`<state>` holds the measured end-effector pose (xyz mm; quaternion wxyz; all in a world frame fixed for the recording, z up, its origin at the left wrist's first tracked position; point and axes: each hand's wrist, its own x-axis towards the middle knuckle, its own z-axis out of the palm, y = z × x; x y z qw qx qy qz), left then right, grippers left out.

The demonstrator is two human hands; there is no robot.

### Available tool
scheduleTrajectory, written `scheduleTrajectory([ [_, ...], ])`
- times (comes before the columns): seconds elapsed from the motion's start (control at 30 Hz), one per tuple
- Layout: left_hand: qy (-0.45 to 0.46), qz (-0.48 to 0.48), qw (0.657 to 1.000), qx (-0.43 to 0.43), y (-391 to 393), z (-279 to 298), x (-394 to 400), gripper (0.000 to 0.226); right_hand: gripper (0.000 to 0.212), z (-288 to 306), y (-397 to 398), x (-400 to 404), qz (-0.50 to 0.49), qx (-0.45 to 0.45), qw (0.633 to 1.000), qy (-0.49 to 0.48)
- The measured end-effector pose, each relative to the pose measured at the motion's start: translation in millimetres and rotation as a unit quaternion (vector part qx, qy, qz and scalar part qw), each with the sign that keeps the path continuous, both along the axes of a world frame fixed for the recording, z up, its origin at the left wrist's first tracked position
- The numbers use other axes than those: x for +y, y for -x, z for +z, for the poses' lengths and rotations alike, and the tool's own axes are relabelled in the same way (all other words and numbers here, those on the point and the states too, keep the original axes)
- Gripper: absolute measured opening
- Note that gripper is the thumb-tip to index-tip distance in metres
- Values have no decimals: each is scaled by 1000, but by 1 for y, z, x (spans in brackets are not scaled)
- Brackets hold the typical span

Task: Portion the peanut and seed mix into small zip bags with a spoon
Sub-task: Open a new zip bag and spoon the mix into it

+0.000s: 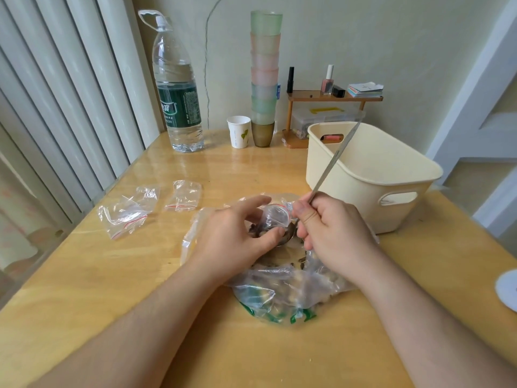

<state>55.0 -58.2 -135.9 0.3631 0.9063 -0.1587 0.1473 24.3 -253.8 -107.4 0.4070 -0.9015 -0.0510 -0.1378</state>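
Observation:
My left hand [232, 236] grips a small zip bag [275, 217] with its mouth held open toward the spoon; some dark seeds lie inside it. My right hand [333, 233] holds a long metal spoon [333, 161] by the lower handle, its bowl [288, 236] tipped against the bag's mouth. Both hands hover over a large clear plastic bag [285, 292] of peanut and seed mix lying on the wooden table [140, 289]. Two more small zip bags with red seal lines lie flat to the left, one [127, 211] nearer the edge, one [184, 196] closer in.
A cream plastic basket [372, 175] stands just right of my hands. At the back stand a big water bottle [176, 88], a paper cup [238, 132], a tall stack of cups [264, 77] and a small wooden shelf [333, 96]. A white disc [507, 289] sits at the right edge.

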Motion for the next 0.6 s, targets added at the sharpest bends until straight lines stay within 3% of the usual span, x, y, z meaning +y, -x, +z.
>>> scheduleTrajectory([
  [0.1,48,16,998,27,-3,-2,1,70,27,-2,1,5,14,-2,1000,2],
  [0.17,156,13,985,78,-7,-2,3,65,25,-4,0,6,18,8,1000,-9],
  [0.27,356,-9,922,148,-11,4,7,52,23,-6,-3,5,15,25,999,-15],
  [0.33,430,-23,888,161,-14,7,12,55,24,-7,-4,4,19,39,999,-22],
  [0.47,481,-38,859,169,-18,11,19,57,22,-12,-7,4,44,67,995,-66],
  [0.6,477,-35,866,146,-18,15,23,52,24,-13,-8,4,48,90,988,-113],
])
